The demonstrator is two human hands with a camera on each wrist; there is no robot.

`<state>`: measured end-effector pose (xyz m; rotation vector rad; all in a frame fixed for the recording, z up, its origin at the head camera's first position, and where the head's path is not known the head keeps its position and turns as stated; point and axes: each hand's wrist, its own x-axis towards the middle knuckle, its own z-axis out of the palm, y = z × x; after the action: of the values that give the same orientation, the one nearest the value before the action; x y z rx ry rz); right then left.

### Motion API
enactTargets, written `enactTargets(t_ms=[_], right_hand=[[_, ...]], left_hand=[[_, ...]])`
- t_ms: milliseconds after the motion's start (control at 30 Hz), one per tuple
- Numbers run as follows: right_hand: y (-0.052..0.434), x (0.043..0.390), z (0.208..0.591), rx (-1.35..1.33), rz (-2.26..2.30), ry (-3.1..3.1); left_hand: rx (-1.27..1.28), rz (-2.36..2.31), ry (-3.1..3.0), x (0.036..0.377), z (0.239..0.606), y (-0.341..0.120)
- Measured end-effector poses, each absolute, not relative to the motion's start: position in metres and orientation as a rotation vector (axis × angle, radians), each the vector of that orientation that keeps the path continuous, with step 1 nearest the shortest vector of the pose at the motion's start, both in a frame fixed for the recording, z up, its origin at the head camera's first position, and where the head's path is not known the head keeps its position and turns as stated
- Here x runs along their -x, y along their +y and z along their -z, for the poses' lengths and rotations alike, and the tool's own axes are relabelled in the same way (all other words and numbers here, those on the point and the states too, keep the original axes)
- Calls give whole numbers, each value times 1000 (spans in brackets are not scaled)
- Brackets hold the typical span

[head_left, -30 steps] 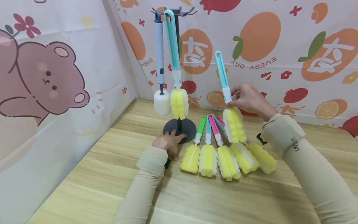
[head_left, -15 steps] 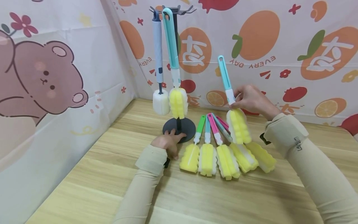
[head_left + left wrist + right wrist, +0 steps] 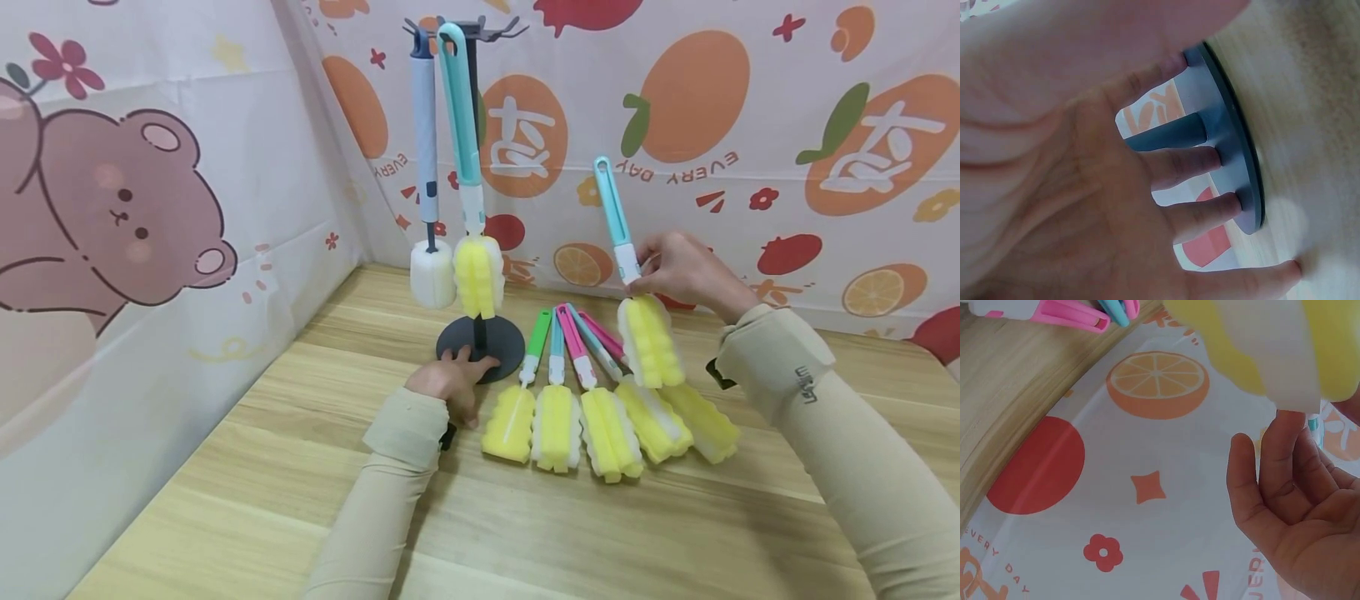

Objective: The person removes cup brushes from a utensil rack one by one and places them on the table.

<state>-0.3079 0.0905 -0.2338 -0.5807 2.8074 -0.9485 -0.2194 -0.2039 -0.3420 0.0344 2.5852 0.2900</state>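
Observation:
My right hand (image 3: 686, 267) pinches a turquoise-handled sponge brush (image 3: 651, 346) just above its yellow and white head. The brush is tilted, handle up, over the right side of a fan of brushes on the table. In the right wrist view the brush's sponge (image 3: 1266, 350) hides part of the grip of my hand (image 3: 1310, 525). My left hand (image 3: 447, 385) rests on the round dark base (image 3: 506, 342) of a stand, its straight fingers (image 3: 1179, 165) touching the base's surface. A blue-handled brush (image 3: 432, 275) with a white head and a turquoise brush (image 3: 480, 275) hang from the stand.
Several sponge brushes with green (image 3: 539, 333), blue and pink handles lie fanned on the wooden table (image 3: 315, 467), heads toward me. The stand's hooks (image 3: 498, 33) spread out at its top. Printed cloth (image 3: 675, 92) hangs behind and at the left.
My right hand has moved a little to the right and down with the turquoise sponge brush. The left hand stays on the stand's base.

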Motion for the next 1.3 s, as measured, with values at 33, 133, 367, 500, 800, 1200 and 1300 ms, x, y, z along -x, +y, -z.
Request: enactTargets(t_ms=[33,133,367,500,800,1200,1300], right_hand=[[91,308,234,583,945,2809],[93,309,234,586,932,2813],[98,311,234,578,917,2801],[101,313,237,608,923,2794],[108,316,243,631,883,2815],[110,318,247,596,859,2814],[111,318,249,598,854,2814]], left_hand=[[-34,-291,2586,219,342,-204],[-35,-291,2587,219,341,-204],[-50,-284,2591,218,341,-204],[-43,-280,2591,218,341,-204],[-32,-302,2585,219,340,-205],[-39,-290,2590,219,341,-204],[-41,-287,2592,220,341,-204]])
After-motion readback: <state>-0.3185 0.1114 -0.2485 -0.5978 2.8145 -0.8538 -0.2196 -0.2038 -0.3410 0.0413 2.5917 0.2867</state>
